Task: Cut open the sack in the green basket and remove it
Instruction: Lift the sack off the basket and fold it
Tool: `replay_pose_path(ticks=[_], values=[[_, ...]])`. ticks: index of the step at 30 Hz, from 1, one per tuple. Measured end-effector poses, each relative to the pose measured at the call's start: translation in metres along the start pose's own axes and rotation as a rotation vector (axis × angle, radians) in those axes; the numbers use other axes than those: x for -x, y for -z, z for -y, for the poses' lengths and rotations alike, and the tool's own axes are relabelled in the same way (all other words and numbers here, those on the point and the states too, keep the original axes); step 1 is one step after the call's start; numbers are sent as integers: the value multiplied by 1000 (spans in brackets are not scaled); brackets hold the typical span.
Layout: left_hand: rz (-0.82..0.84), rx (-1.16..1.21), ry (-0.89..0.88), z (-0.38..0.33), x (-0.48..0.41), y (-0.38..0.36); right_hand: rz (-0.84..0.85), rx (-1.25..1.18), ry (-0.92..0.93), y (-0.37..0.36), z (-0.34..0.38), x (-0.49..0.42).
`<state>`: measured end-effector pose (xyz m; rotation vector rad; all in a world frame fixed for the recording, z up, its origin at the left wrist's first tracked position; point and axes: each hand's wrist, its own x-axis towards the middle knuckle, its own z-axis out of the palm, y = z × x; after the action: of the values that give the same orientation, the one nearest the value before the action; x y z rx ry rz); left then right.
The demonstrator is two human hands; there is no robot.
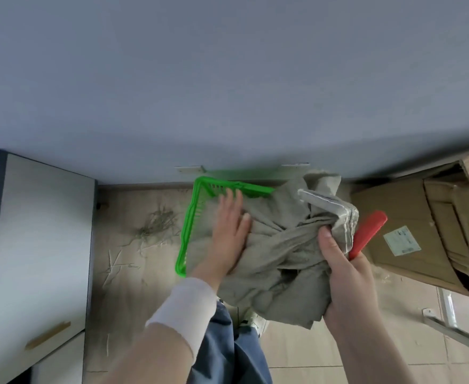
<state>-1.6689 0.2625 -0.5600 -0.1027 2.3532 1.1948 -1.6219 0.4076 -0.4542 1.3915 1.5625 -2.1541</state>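
Closest to you, blue trousers (227, 350) and a pale shoe (255, 322) show between your forearms, the left one in a white sleeve (183, 311). Just beyond, your right hand (344, 275) grips a bunched fold of the grey sack (277, 245), thumb curled round the cloth, with a red handle (369, 234) sticking out past the same hand. Your left hand (229, 231) lies flat on the sack, fingers straight and reaching toward the basket (189, 220) rim. The sack drapes over the basket's right side; how much is still inside you cannot tell. Loose fibres (158, 225) lie on the floor left of the basket, near a cabinet (39, 245). A cardboard box (410, 223) sits to the right, and the wall (227, 79) stands behind.
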Motion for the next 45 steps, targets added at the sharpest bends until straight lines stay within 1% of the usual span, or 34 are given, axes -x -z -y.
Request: replay_pose_path(ticks=[1, 2, 4, 5, 6, 7, 8, 10, 11, 12, 13, 14, 15, 16, 17, 18, 20, 21, 23, 25, 27, 29, 31, 33, 36, 38, 41, 43, 45], values=[[300, -79, 156, 12, -4, -15, 1, 23, 6, -1, -4, 0], [322, -84, 233, 19, -9, -26, -16, 28, 7, -2, -4, 0], [-28, -12, 243, 26, -17, -30, -39, 6, 14, -3, 2, -1], [-42, -12, 257, 18, -18, -25, -56, -4, 35, -1, 7, -2], [29, -38, 236, 3, -20, -19, -72, -14, 57, 0, 12, 1], [158, -4, 217, -8, -13, -14, -82, -11, 80, 1, 16, 7], [229, 125, 173, -17, -2, -8, -80, -16, 110, 1, 20, 13], [37, 478, -147, -54, 23, 16, -69, -10, 192, -4, 24, 15], [15, 527, -313, -67, 32, 24, -70, 24, 216, -10, 23, 15], [64, 501, -407, -70, 40, 23, -58, 65, 228, -16, 22, 15], [135, 462, -393, -78, 48, 20, -54, 84, 220, -23, 24, 16], [164, 400, -291, -82, 54, 14, -56, 119, 210, -26, 28, 18], [99, 343, -178, -84, 54, 10, -45, 162, 197, -26, 31, 20], [-31, 326, -87, -86, 50, 13, -42, 176, 198, -24, 36, 22], [-162, 346, -24, -88, 48, 21, -62, 161, 193, -20, 43, 26], [-239, 417, 38, -90, 47, 30, -79, 125, 178, -14, 50, 32], [-303, 574, 111, -103, 54, 49, -154, 68, 162, 2, 58, 47], [-330, 615, 124, -110, 62, 56, -184, 57, 177, 7, 62, 54], [-330, 613, 125, -120, 66, 64, -198, 27, 227, 6, 75, 63], [-342, 655, 186, -121, 68, 70, -224, -9, 193, 6, 82, 66], [-368, 708, 245, -123, 71, 80, -274, 20, 184, 10, 87, 69], [-365, 743, 212, -133, 71, 87, -294, 34, 242, 13, 102, 69], [-323, 826, 193, -141, 77, 95, -300, 58, 264, 21, 110, 76], [-330, 913, 181, -144, 83, 100, -299, 24, 297, 26, 114, 85], [-346, 952, 146, -155, 86, 105, -270, -3, 332, 21, 122, 93], [-314, 1010, 143, -162, 97, 109, -310, -10, 351, 23, 123, 103], [-292, 1013, 106, -175, 97, 118, -333, -21, 419, 21, 139, 105], [-291, 1048, 159, -175, 103, 125, -356, -6, 397, 21, 139, 108], [-291, 1058, 163, -179, 99, 131, -356, 22, 415, 18, 147, 110]])
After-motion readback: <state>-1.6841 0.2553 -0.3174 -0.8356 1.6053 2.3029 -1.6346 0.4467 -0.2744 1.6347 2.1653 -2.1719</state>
